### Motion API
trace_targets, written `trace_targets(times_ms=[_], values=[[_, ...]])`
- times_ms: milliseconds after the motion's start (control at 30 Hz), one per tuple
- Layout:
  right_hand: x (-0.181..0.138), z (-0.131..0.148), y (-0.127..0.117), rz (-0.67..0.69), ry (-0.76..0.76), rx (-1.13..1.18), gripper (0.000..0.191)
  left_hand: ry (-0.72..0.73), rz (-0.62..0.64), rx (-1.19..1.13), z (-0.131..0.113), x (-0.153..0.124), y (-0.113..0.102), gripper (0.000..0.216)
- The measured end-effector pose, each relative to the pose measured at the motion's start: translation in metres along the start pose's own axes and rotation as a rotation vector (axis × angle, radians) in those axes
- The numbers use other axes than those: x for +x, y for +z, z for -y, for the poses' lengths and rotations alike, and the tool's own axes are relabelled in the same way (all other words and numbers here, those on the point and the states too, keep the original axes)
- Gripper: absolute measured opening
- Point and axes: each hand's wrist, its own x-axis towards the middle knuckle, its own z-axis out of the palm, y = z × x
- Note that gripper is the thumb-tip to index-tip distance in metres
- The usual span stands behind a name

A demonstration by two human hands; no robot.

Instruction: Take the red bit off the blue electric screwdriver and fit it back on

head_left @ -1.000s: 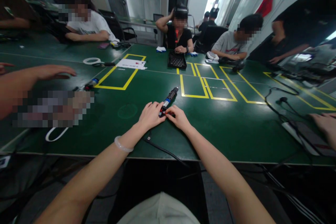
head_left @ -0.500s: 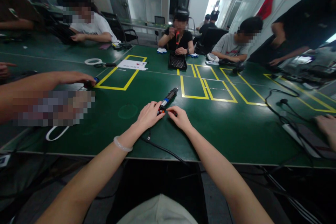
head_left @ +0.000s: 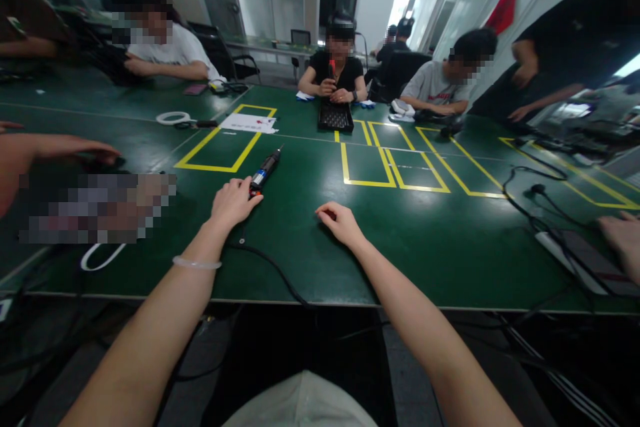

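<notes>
My left hand (head_left: 235, 203) is wrapped round the rear part of a slim black electric screwdriver (head_left: 265, 170). The tool has a blue-and-white label, and red-orange shows at its rear by my thumb. It points away from me and to the right, low over the green table. A black cable (head_left: 267, 263) runs from near my left wrist to the table's front edge. My right hand (head_left: 340, 221) rests on the table to the right, apart from the tool. Its fingers are curled in, with nothing visible in them.
Yellow tape (head_left: 369, 182) marks rectangles on the green table (head_left: 300, 247). A white paper (head_left: 245, 123) lies at the back left. Across the table a person holds a red-handled tool (head_left: 332, 69) above a black tray (head_left: 335, 123). Another person's arm (head_left: 65, 147) reaches in from the left; cables (head_left: 510, 197) lie right.
My left hand has carried the electric screwdriver leftward, away from my right hand, and its cable has followed. My right hand has stayed in place. At the left, another person's hand has drawn back leftward.
</notes>
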Motion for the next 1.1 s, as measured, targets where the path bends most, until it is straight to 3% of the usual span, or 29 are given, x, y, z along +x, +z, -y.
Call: trace_targets(times_ms=[200,367,500,600,767,833,967,1100], values=[[-0.001,0.002,-0.001,0.026,0.024,0.015,0.015,-0.113,-0.035,0.005,0.022,-0.002,0.0,0.064],[-0.001,0.003,-0.001,0.028,0.024,0.023,0.015,-0.1,-0.193,0.025,0.011,-0.01,-0.003,0.057],[0.0,0.001,-0.001,0.035,0.029,0.026,0.015,-0.124,-0.151,0.016,0.005,-0.012,-0.008,0.043],[0.0,0.001,0.0,0.041,0.026,0.025,0.015,-0.165,-0.164,-0.008,0.003,-0.014,-0.011,0.044],[0.0,0.0,0.001,0.036,0.039,0.072,0.015,-0.094,-0.328,-0.243,-0.015,-0.016,-0.013,0.045],[0.001,0.0,0.003,0.03,0.064,0.136,0.016,0.037,-0.248,-0.496,-0.034,-0.016,-0.011,0.044],[0.003,-0.002,0.005,0.017,0.13,0.343,0.026,0.358,0.113,-0.94,-0.083,-0.02,-0.003,0.046],[0.005,-0.001,0.003,0.065,0.175,0.483,0.032,0.46,0.355,-1.157,-0.115,-0.027,0.001,0.059]])
